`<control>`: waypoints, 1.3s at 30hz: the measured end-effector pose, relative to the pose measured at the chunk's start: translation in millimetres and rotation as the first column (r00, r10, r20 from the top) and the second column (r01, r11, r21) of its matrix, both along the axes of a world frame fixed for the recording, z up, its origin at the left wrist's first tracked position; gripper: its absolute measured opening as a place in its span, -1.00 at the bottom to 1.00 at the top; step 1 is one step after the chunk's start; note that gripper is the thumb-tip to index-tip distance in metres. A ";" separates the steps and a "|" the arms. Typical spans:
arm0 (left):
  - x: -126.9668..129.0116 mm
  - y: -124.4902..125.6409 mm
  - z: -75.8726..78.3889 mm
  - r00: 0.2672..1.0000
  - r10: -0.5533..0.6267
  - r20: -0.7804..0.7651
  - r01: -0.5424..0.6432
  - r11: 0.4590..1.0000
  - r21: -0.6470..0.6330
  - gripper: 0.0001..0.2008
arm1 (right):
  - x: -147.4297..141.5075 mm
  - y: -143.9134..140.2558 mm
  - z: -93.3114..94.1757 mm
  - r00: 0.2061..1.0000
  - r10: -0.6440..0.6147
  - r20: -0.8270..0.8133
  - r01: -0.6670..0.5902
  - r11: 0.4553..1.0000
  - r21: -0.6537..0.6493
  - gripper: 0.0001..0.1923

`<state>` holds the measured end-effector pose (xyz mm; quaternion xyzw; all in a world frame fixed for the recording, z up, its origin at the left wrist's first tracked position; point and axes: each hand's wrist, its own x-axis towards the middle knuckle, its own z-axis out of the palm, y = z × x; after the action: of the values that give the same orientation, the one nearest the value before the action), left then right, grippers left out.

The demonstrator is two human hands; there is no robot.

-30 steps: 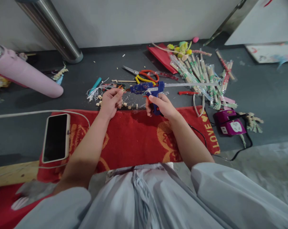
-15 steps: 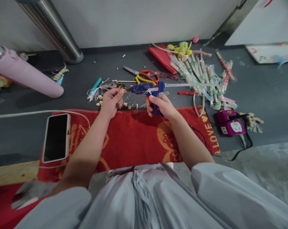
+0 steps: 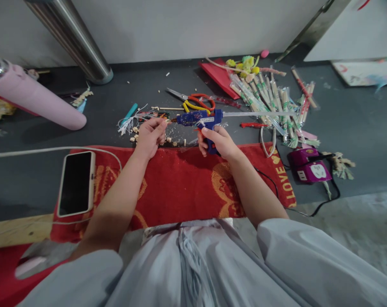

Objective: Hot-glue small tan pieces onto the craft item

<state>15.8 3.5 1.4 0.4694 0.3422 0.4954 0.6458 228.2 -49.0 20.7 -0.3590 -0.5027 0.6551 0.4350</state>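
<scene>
My right hand (image 3: 219, 143) grips a blue glue gun (image 3: 198, 119) by its handle, a clear glue stick (image 3: 254, 114) sticking out of its back to the right. The gun's nozzle points left and touches a small piece pinched in the fingertips of my left hand (image 3: 150, 135). That piece is too small to make out. Both hands hover over the far edge of a red towel (image 3: 180, 183) on the dark floor, above a scatter of small pale crumbs (image 3: 172, 141).
Red and yellow scissors (image 3: 195, 102) lie just beyond the gun. A pile of wrapped sticks (image 3: 270, 102) sits to the right, a purple power strip (image 3: 306, 167) with a black cord nearer. A phone (image 3: 75, 183) lies on the towel's left; a pink roll (image 3: 33, 102) and a metal pole (image 3: 74, 42) stand far left.
</scene>
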 end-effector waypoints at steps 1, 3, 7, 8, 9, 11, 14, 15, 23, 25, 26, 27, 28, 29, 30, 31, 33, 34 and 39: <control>0.1 0.1 0.3 1.000 0.001 0.003 -0.001 1.000 -0.004 -0.59 | -0.1 0.1 0.1 1.000 0.002 -0.005 -0.002 1.000 0.002 -0.50; 0.2 0.4 0.5 1.000 0.003 0.008 -0.003 1.000 -0.010 -0.59 | 0.0 0.3 0.5 1.000 0.000 -0.017 0.000 1.000 0.008 -0.50; 0.0 0.6 0.4 1.000 0.005 0.017 -0.005 1.000 -0.023 -0.61 | 1.0 0.1 1.3 0.999 -0.016 -0.035 0.016 1.000 0.006 -0.51; 0.0 0.5 0.5 1.000 0.005 0.016 -0.005 1.000 -0.026 -0.61 | 1.4 0.0 1.4 0.999 -0.020 -0.039 0.020 1.000 0.006 -0.52; 0.0 0.3 0.6 1.000 0.005 0.014 -0.005 1.000 -0.028 -0.60 | 1.7 -0.2 1.5 0.999 -0.023 -0.045 0.023 1.000 0.007 -0.52; 0.1 0.1 0.7 1.000 0.009 0.011 -0.008 1.000 -0.027 -0.60 | 1.9 -0.4 1.4 0.998 -0.023 -0.051 0.024 1.000 0.014 -0.52; 0.2 0.5 -0.1 1.000 0.012 0.006 -0.012 1.000 -0.022 -0.61 | 1.4 -0.6 1.4 0.999 -0.013 -0.048 0.015 1.000 0.027 -0.53; 0.1 0.8 -0.6 1.000 0.013 0.007 -0.013 1.000 -0.022 -0.61 | 1.2 -0.7 1.5 0.999 -0.010 -0.044 0.011 1.000 0.028 -0.53; 0.6 2.7 -3.0 0.999 0.026 0.033 -0.025 1.000 -0.017 -0.61 | 3.2 -1.4 3.4 1.000 0.018 -0.012 -0.018 1.000 0.006 -0.53; 0.9 2.7 -2.8 0.999 0.036 0.034 -0.035 0.999 -0.023 -0.61 | 3.4 -1.5 3.6 1.000 0.021 -0.012 -0.021 1.000 0.003 -0.52; 1.1 2.6 -2.6 0.999 0.038 0.035 -0.038 0.999 -0.027 -0.61 | 3.4 -1.4 3.7 1.000 0.020 -0.013 -0.020 1.000 0.001 -0.52; 1.1 2.4 -2.4 0.999 0.038 0.036 -0.037 0.999 -0.030 -0.61 | 3.3 -1.3 3.7 1.000 0.017 -0.014 -0.017 1.000 0.000 -0.52; 1.2 2.2 -2.1 0.999 0.036 0.036 -0.035 0.999 -0.033 -0.61 | 3.4 -1.2 3.8 1.000 0.013 -0.015 -0.013 1.000 0.000 -0.51; 1.1 2.0 -1.7 0.999 0.033 0.035 -0.032 0.999 -0.035 -0.61 | 3.5 -1.1 3.9 1.000 0.007 -0.014 -0.007 1.000 0.000 -0.51; 1.0 1.8 -1.3 0.999 0.031 0.032 -0.030 0.999 -0.035 -0.61 | 3.9 -1.0 4.0 1.000 0.002 -0.011 -0.002 1.000 0.000 -0.51; 0.9 1.5 -0.8 0.999 0.030 0.029 -0.028 0.999 -0.035 -0.61 | 4.4 -0.9 4.1 1.000 -0.003 -0.006 0.003 1.000 -0.001 -0.51; 0.7 1.1 0.0 0.999 0.029 0.026 -0.028 0.999 -0.035 -0.61 | 5.7 -0.9 4.2 1.000 -0.008 0.006 0.008 1.000 -0.009 -0.52; 0.6 1.0 0.2 0.999 0.028 0.026 -0.027 0.999 -0.035 -0.61 | 6.5 -1.0 4.2 1.000 -0.009 0.012 0.009 1.000 -0.014 -0.52; 0.2 1.4 -1.0 1.000 0.025 0.005 -0.025 0.999 -0.029 -0.61 | 8.2 -2.1 4.0 1.000 -0.021 0.001 0.021 1.000 -0.016 -0.53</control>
<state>16.0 4.9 0.4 0.4544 0.3533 0.5000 0.6471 236.3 -51.1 24.8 -0.3680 -0.4938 0.6546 0.4385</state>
